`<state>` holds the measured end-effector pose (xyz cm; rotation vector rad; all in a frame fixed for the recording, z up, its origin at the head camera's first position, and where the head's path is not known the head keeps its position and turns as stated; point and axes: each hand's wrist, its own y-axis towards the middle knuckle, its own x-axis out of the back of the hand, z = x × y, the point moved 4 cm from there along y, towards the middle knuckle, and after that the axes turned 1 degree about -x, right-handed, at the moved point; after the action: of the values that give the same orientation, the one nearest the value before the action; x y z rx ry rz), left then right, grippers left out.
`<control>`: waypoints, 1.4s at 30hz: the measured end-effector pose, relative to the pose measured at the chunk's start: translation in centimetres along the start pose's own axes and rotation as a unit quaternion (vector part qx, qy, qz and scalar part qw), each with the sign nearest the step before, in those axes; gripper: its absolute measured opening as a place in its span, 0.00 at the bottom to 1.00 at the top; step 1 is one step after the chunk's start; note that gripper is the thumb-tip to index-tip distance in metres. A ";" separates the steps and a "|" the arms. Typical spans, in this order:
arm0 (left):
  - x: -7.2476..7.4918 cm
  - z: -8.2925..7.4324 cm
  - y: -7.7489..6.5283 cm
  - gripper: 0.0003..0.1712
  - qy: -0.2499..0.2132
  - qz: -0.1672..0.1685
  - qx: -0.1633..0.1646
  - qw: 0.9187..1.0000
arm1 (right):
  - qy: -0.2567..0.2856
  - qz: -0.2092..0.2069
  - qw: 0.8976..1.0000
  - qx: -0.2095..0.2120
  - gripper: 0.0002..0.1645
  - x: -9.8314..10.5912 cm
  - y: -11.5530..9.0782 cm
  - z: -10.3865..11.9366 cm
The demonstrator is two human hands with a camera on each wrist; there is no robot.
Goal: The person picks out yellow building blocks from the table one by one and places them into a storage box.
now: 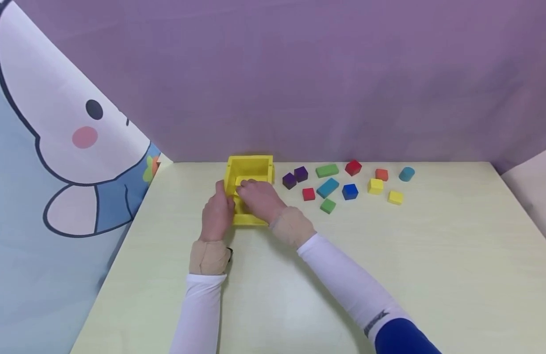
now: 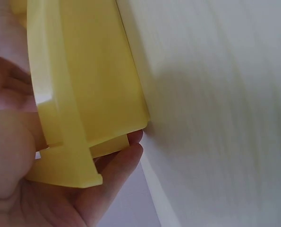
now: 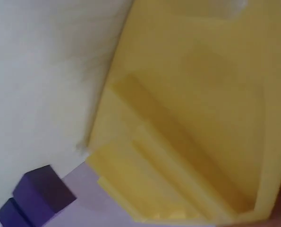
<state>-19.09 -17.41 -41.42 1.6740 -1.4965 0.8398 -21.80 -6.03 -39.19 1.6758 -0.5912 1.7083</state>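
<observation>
A yellow plastic bin (image 1: 249,159) stands at the back of the table, left of the blocks. My left hand (image 1: 217,215) grips the bin's left side. In the left wrist view its fingers (image 2: 114,177) curl round the end of the yellow wall (image 2: 102,71). My right hand (image 1: 261,200) reaches over the bin with curled fingers near its middle. What those fingertips touch or pinch inside is hidden. The right wrist view shows the bin's side (image 3: 201,61) and stepped end close up, with two purple blocks (image 3: 43,194) beyond.
Right of the bin several coloured blocks lie scattered: green (image 1: 327,170), light blue (image 1: 328,188), dark blue (image 1: 350,191), red (image 1: 353,167), yellow (image 1: 375,186), and a blue cylinder (image 1: 407,174). A purple cloth (image 1: 326,78) backs the table (image 1: 387,275); a rabbit-printed cloth (image 1: 78,196) hangs at left.
</observation>
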 end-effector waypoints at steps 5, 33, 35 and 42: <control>-0.2 0.3 -0.1 0.26 0.004 -0.008 -0.006 1.000 | 0.050 -0.047 0.998 0.005 0.10 0.4 -1.2 -0.1; 0.1 0.5 -0.1 0.26 -0.003 -0.013 -0.008 1.000 | 0.089 -0.189 0.977 -0.033 0.21 3.6 -9.1 -4.6; 0.1 0.5 -0.1 0.26 -0.003 -0.013 -0.011 1.000 | 0.084 -0.182 0.979 -0.046 0.21 3.6 -9.6 -5.2; -0.1 0.3 -0.1 0.26 -0.006 -0.009 -0.015 1.000 | 0.083 -0.141 0.979 -0.118 0.24 3.4 -11.4 -7.8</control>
<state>-18.96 -17.56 -41.66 1.6698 -1.4929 0.7960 -18.73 7.80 -37.86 1.3640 -0.4340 1.4913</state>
